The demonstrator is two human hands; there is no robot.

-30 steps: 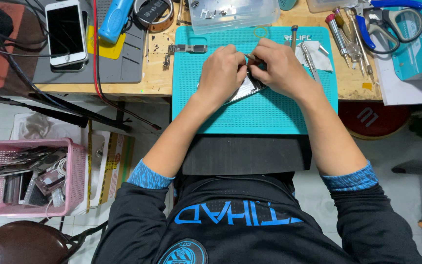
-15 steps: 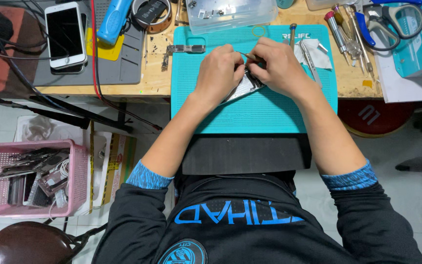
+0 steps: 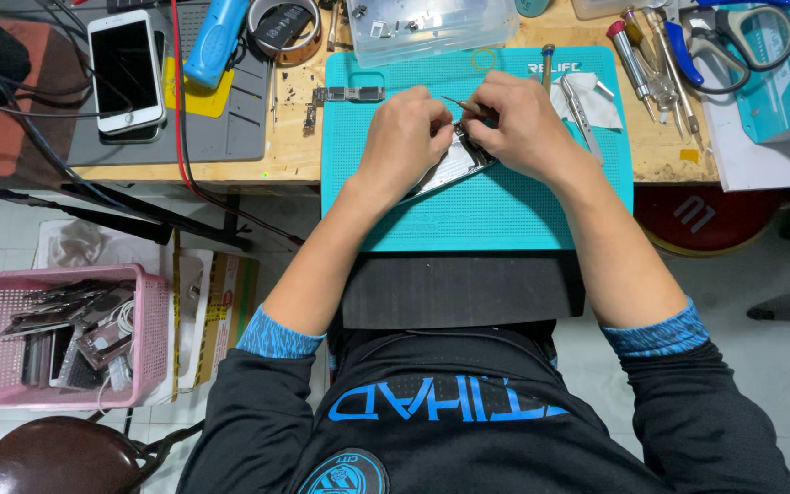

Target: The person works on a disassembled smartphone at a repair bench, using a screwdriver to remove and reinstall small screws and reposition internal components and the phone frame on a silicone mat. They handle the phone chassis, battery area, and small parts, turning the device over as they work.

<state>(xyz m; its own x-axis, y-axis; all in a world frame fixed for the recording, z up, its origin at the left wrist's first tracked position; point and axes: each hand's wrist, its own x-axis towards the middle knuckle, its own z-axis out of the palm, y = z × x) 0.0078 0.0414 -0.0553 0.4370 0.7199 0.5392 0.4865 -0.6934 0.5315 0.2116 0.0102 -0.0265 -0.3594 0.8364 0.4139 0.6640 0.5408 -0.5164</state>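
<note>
Both hands meet over the teal silicone work mat on the wooden counter. The left hand clamps down on a flat silvery phone part lying on the mat. The right hand pinches thin metal tweezers at the part's top edge.

Light wooden workbench is carrying a teal rubber work mat at centre and a grey silicone repair mat at left, with a white smartphone lying screen-up on the grey one. Clear plastic parts box is sitting behind the teal mat; screwdrivers and blue-handled scissors are lying at right.
</note>
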